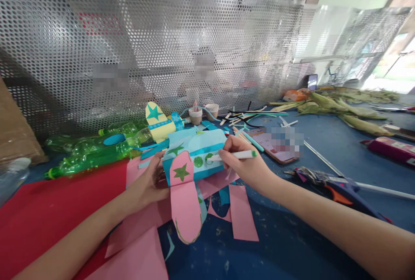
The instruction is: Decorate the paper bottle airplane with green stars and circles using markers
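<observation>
A toy plane (207,142) of blue paper, with a pink wing (185,204) marked by a green star, is in front of me. My left hand (154,181) grips its left end, with the fingertips partly hidden behind the paper. Pinched in my right hand (238,152) is a white marker (244,155) with a green end. Its tip meets the plane's blue side at a green ring, beside a filled green dot (198,162). Beneath the plane lie pink paper pieces (244,213) and a red sheet (81,197).
A yellow paper plane (162,131) and green plastic bottles (90,159) stand behind on the left. Two small pots (195,116), a phone (275,146), straws and a glue gun (340,191) lie across the blue table. Corn husks (337,109) sit by the perforated metal screen (207,46).
</observation>
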A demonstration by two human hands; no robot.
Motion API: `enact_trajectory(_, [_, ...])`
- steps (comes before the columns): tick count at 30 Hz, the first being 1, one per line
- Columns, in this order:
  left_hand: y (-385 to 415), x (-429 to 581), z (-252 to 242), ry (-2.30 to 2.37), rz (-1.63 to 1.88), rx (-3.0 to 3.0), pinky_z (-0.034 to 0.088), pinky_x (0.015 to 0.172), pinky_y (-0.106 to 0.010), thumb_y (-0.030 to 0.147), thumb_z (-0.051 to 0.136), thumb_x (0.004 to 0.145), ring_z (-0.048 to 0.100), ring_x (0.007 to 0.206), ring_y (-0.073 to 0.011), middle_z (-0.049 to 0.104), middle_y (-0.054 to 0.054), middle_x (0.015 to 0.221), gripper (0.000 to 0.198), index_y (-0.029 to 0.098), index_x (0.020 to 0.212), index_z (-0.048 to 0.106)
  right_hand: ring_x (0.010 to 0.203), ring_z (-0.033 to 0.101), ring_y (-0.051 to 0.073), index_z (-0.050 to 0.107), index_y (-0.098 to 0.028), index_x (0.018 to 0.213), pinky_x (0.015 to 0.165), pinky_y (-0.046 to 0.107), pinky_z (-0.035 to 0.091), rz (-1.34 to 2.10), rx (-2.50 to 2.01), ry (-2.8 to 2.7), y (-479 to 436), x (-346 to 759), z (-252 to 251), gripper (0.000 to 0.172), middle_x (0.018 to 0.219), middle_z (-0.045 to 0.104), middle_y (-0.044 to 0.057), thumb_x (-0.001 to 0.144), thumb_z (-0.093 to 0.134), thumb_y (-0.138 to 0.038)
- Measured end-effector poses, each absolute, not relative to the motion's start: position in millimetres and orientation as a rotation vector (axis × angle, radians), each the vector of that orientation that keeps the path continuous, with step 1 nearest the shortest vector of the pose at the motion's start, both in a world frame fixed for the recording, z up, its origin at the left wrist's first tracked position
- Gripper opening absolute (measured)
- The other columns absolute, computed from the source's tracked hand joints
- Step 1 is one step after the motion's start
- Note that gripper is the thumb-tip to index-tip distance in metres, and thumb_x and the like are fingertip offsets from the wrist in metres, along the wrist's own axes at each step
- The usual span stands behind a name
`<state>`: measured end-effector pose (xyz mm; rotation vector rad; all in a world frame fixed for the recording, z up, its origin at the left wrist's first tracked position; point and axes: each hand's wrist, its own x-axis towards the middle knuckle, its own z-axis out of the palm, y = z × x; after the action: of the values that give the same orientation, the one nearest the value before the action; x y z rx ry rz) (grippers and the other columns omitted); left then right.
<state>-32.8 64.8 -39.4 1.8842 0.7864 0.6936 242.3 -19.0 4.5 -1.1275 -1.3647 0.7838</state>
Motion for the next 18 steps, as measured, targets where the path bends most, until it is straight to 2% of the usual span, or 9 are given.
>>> enact_trajectory(5, [66.2, -32.9, -41.1, 0.793, 0.709, 1.883, 0.050, 0.099, -0.050, 0.049, 0.080, 0.071, 0.057, 0.124, -0.0365, 0.055, -0.008, 0.140, 0.099, 0.042, 0.148, 0.019, 0.046, 0.043, 0.012, 0.041, -0.025, 0.063, 0.045, 0.026, 0.034, 0.792, -1.130, -1.361, -19.2, 242.2, 4.3, 0.021, 0.052, 0.049, -0.006, 0.075, 0.058, -0.028])
enact_trajectory(12, [64.4, -33.3, -39.4, 0.792, 0.697, 1.892, 0.047, 0.102, -0.052, 0.046, 0.079, 0.074, 0.055, 0.126, -0.0355, 0.053, -0.011, 0.142, 0.098, 0.039, 0.149, 0.016, 0.048, 0.043, 0.012, 0.042, -0.025, 0.062, 0.048, 0.027, 0.034, 0.749, -1.125, -1.375, -19.7, 242.4, 5.2, 0.020, 0.051, 0.050, -0.005, 0.075, 0.056, -0.027])
enact_trajectory(18, [62.4, -30.9, -34.9, 0.781, 0.691, 1.895, 0.047, 0.102, -0.053, 0.050, 0.079, 0.073, 0.055, 0.125, -0.0361, 0.054, -0.012, 0.140, 0.099, 0.037, 0.149, 0.016, 0.046, 0.043, 0.012, 0.041, -0.025, 0.061, 0.048, 0.027, 0.034, 0.765, -1.146, -1.373, -19.0, 242.5, 5.6, 0.020, 0.050, 0.049, -0.006, 0.074, 0.056, -0.027])
